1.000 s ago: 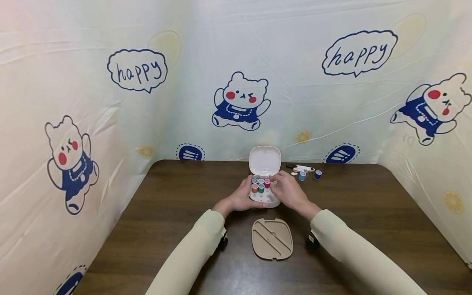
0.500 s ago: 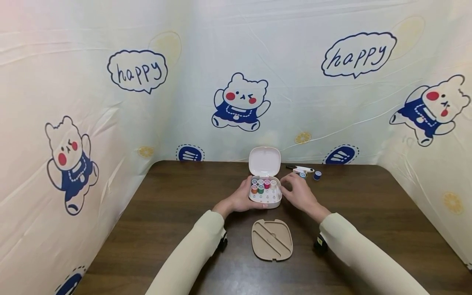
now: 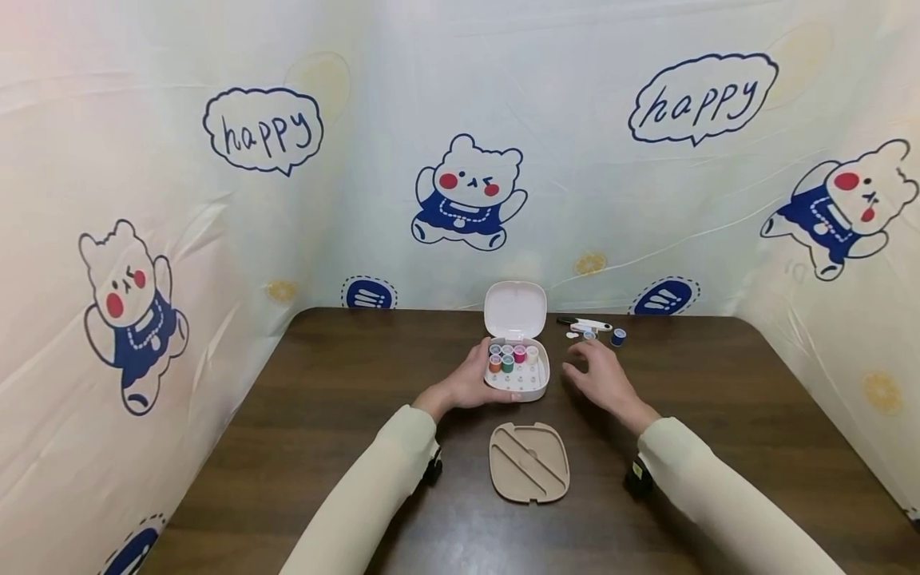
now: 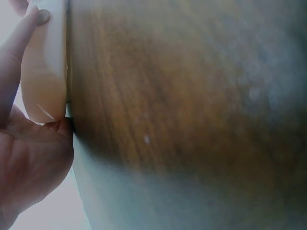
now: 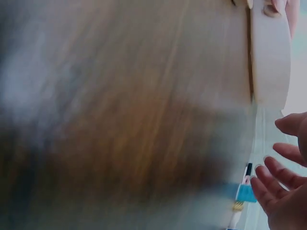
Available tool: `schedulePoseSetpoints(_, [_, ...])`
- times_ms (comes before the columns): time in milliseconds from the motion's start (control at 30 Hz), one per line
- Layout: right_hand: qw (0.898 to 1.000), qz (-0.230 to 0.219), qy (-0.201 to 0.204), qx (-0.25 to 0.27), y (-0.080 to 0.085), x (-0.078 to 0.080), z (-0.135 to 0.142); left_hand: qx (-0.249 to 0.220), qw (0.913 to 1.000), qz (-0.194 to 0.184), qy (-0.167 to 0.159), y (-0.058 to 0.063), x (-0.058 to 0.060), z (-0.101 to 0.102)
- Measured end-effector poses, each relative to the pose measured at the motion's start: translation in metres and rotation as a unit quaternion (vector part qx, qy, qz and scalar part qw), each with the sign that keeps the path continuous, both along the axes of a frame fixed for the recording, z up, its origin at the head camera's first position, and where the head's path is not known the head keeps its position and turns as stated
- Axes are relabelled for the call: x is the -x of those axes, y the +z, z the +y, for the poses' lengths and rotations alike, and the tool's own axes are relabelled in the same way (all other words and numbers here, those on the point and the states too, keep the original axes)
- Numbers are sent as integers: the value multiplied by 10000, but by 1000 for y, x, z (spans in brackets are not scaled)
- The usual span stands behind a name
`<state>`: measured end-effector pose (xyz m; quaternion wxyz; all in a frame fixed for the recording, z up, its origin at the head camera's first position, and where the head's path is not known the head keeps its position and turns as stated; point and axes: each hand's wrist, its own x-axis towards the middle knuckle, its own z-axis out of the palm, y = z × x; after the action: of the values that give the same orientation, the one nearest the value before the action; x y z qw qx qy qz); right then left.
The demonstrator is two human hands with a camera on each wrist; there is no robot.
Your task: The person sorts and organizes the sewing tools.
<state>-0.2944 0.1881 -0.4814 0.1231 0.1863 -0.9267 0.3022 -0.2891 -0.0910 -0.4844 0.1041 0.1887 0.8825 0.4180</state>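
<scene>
A white sewing box (image 3: 535, 392) stands with its lid (image 3: 515, 310) raised. Thread spools sit on pegs inside: orange (image 3: 495, 365), green (image 3: 508, 365), magenta (image 3: 520, 354) and cream (image 3: 532, 355) among them. My left hand (image 3: 467, 385) grips the box's left side, thumb along the front wall; the left wrist view shows that thumb near a round catch (image 4: 42, 17). To the right of the box, my right hand (image 3: 604, 377) is in the air with loosely bent, spread fingers, holding nothing. Just beyond its fingertips is a light blue spool (image 3: 589, 336), partly hidden.
A dark blue spool (image 3: 618, 337) stands at the back right. Close by lie a black-and-white slim tool (image 3: 588, 324) and small white pieces (image 3: 572, 335). In front of the box, a beige grooved tray (image 3: 529, 465) lies flat on the wooden table (image 3: 323, 383).
My right hand has left the cream spool on its peg in the box and moved right, away from the box. The left hand keeps its grip.
</scene>
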Motion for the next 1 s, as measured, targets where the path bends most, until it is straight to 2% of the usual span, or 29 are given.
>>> schedulePoseSetpoints(167, [9990, -305, -339, 19, -1, 2, 8, 89, 9999, -51, 24, 1, 1, 0])
schedulePoseSetpoints(533, [9955, -407, -809, 264, -3, 8, 20, 72, 10000, 7, -30, 0, 1, -1])
schedulePoseSetpoints(733, [9893, -533, -1143, 731, -7, 19, 23, 144, 9999, 2, 5, 0, 0, -1])
schedulePoseSetpoints(1000, [9774, -452, -1548, 1367, -11, 33, 20, 150, 9999, -9, 6, 0, 0, -1])
